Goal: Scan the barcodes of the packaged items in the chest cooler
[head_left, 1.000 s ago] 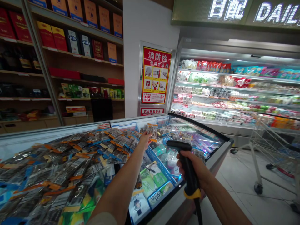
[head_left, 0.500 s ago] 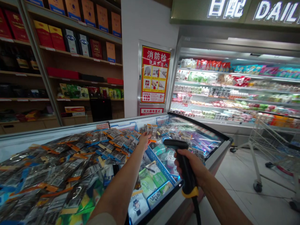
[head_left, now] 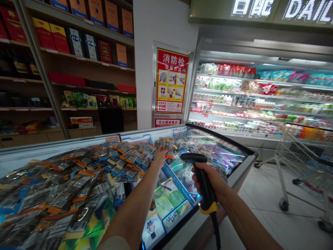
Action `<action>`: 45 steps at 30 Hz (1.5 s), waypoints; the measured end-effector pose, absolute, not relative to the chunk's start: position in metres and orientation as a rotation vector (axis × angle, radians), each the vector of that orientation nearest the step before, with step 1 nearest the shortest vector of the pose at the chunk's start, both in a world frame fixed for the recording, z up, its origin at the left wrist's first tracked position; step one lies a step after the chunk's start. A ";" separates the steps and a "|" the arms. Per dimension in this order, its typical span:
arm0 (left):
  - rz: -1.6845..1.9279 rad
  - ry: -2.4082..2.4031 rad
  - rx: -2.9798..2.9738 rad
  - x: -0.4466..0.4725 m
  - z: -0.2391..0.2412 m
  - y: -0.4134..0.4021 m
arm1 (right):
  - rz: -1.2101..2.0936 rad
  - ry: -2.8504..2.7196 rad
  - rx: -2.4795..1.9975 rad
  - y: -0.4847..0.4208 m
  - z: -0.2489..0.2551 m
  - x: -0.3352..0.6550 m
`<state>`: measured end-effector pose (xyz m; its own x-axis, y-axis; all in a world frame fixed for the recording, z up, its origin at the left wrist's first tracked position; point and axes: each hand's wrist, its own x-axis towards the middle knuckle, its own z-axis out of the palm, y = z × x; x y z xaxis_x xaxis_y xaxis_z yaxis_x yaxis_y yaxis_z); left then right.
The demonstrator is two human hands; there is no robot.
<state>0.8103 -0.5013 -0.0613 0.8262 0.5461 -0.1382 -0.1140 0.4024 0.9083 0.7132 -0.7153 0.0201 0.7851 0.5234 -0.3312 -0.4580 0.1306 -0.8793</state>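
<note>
My right hand [head_left: 206, 178] is wrapped around the grip of a black and yellow barcode scanner [head_left: 205, 187], its head pointing left over the freezer's edge. A cable hangs from the handle's base. My left hand [head_left: 161, 155] reaches far into the chest freezer and pinches a small clear packet [head_left: 170, 147] with an orange edge and dark contents. To the left of that hand lie heaped packets [head_left: 130, 156] with orange and blue edges, barcodes facing up on many. Below the left forearm are green and white bags [head_left: 168, 196].
A blue wire divider [head_left: 179, 182] runs across the chest freezer, whose dark rim [head_left: 221, 139] borders the right side. A shopping cart [head_left: 299, 166] stands on the tiled floor at right. Lit chilled shelves [head_left: 234, 95] and boxed-goods shelves [head_left: 85, 59] line the back.
The scanner and right hand have shifted very slightly left and up in view. My left hand keeps its hold on the packet in nearly the same place.
</note>
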 end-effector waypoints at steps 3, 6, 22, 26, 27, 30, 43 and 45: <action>0.442 0.472 1.082 0.811 -0.063 -0.502 | 0.734 -0.054 -1.217 -0.715 0.021 0.716; 0.447 0.498 1.104 0.810 -0.064 -0.502 | 0.740 -0.028 -1.180 -0.718 0.023 0.720; 0.698 0.997 2.491 0.771 -0.020 -0.424 | 0.440 0.099 -1.235 -0.769 -0.006 0.744; 0.717 1.061 2.696 0.757 -0.017 -0.415 | 0.420 0.085 -1.212 -0.787 -0.009 0.748; 0.730 1.066 2.748 0.754 -0.017 -0.413 | 0.414 0.086 -1.205 -0.792 -0.010 0.750; 0.746 1.077 2.856 0.753 -0.014 -0.414 | 0.395 0.097 -1.182 -0.804 -0.010 0.754; 0.249 0.332 2.583 0.829 -0.043 -0.650 | 0.234 0.185 -1.159 -0.864 -0.009 0.759; 0.186 0.315 2.559 0.836 -0.057 -0.686 | 0.214 0.219 -1.174 -0.876 -0.010 0.758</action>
